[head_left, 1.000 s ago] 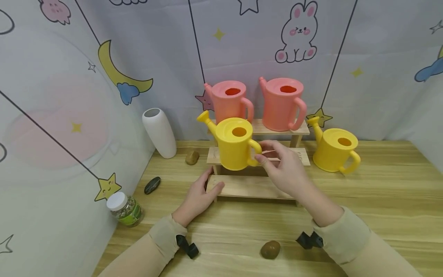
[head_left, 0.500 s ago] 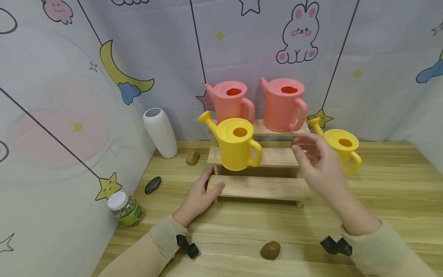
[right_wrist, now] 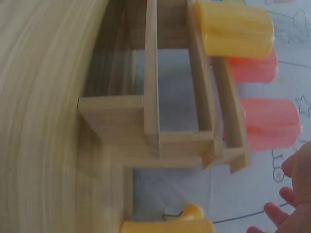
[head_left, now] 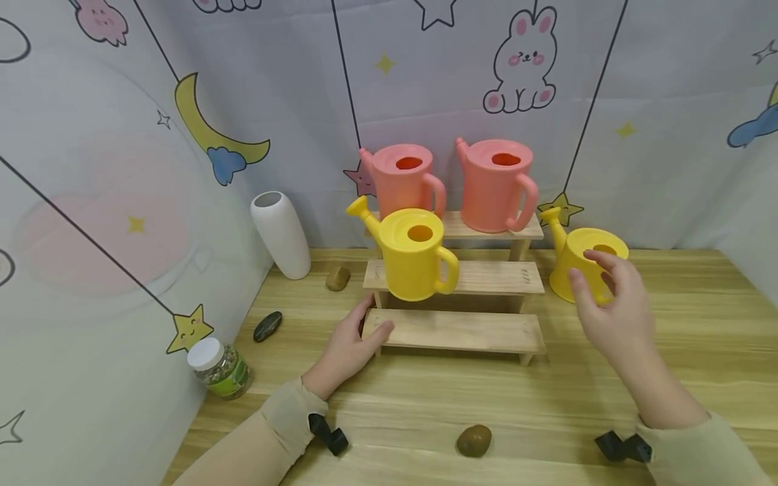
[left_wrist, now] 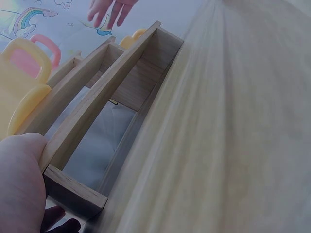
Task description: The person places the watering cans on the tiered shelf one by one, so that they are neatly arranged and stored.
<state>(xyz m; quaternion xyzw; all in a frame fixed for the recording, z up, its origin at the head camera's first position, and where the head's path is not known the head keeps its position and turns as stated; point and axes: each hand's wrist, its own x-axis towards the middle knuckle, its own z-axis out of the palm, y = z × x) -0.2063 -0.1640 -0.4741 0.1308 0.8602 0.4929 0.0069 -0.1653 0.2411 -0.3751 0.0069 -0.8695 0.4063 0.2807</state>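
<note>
My left hand holds the left end of a tiered wooden shelf stand, thumb on top of the lowest board; in the left wrist view its fingertips show past the end panel. A yellow watering can stands on the middle tier, spout to the left. Two pink watering cans sit on the top tier. My right hand, fingers loosely bent and holding nothing, is in front of a second yellow watering can on the table. It hides that can's handle; I cannot tell whether they touch.
A white vase stands at the back left. Near it lie a tan stone and a dark stone. A lidded jar is by the left wall, and a brown stone lies at the front.
My right hand has left the handle of the yellow watering can on the middle tier and moved right to the other yellow can. My left hand stays on the stand.
</note>
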